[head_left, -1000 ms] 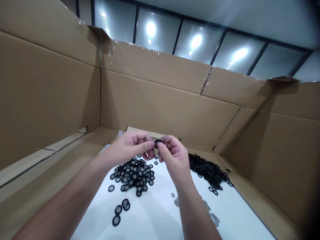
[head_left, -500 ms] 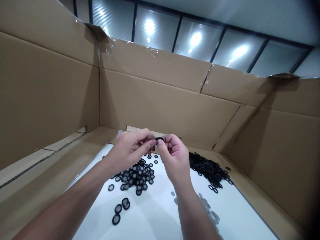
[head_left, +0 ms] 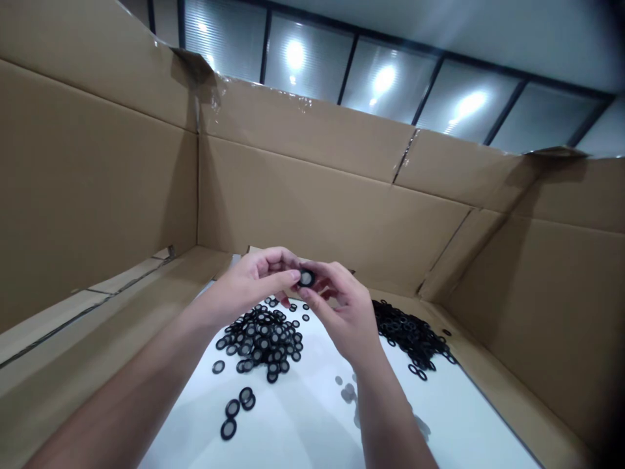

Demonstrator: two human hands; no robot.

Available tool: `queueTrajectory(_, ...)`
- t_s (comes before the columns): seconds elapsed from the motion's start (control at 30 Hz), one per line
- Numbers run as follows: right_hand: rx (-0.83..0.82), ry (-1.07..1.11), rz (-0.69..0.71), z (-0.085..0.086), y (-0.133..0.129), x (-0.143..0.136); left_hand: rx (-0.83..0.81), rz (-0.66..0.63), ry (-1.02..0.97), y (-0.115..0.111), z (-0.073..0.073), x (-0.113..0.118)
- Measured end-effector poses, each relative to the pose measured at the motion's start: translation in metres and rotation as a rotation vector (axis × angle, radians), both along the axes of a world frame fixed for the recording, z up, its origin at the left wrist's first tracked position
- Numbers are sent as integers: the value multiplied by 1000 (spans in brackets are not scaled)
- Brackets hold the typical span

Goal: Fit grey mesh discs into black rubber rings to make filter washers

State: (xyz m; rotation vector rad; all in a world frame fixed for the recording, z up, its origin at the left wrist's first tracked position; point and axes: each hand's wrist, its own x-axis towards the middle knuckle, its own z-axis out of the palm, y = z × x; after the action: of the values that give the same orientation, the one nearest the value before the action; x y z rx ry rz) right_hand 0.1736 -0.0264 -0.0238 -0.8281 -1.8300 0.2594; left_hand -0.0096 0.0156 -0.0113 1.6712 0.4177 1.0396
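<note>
Both hands meet above the far part of a white board (head_left: 312, 417). Between them is a small black ring with a grey disc (head_left: 306, 278) in its middle, its face turned toward me. My left hand (head_left: 266, 273) pinches its left edge with thumb and fingers. The fingers of my right hand (head_left: 339, 303) close on its right side. Below my left hand lies a pile of black rings with grey centres (head_left: 263, 342). Beyond my right wrist is a heap of open black rings (head_left: 410, 335). Loose grey discs (head_left: 348, 393) lie beside and partly behind my right forearm.
High cardboard walls (head_left: 303, 202) surround the board on the left, back and right. Several filled rings (head_left: 228, 428) lie apart at the front left. A cardboard ledge (head_left: 146, 312) runs along the left side. Lit window panels (head_left: 385, 78) show above the back wall.
The ring between my hands has turned from nearly edge-on to face me, showing its grey disc. My right hand has shifted slightly, and its forearm now hides other grey discs.
</note>
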Motion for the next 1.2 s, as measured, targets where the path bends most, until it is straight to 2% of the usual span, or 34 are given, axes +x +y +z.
queueTrajectory(0.27, 58, -109, -13, 0, 1, -2, -148, -55, -74, 1, -1, 2)
queueTrajectory(0.5, 60, -176, -26, 2, -2, 0, -164, -92, -52, 7, -5, 2)
queueTrajectory(0.73, 9, -194, -164, -4, 0, -1, -152, -129, 33, 5, -8, 3)
queueTrajectory(0.93, 32, -268, -61, 0, -1, 1, -155, -115, -26, 9, -11, 5)
queueTrajectory(1.1, 12, -228, -220, -6, 3, -2, -167, -122, -4, 8, -12, 8)
queueTrajectory(1.2, -6, -229, -200, -4, 2, 2, -157, -96, -5, 7, -11, 8)
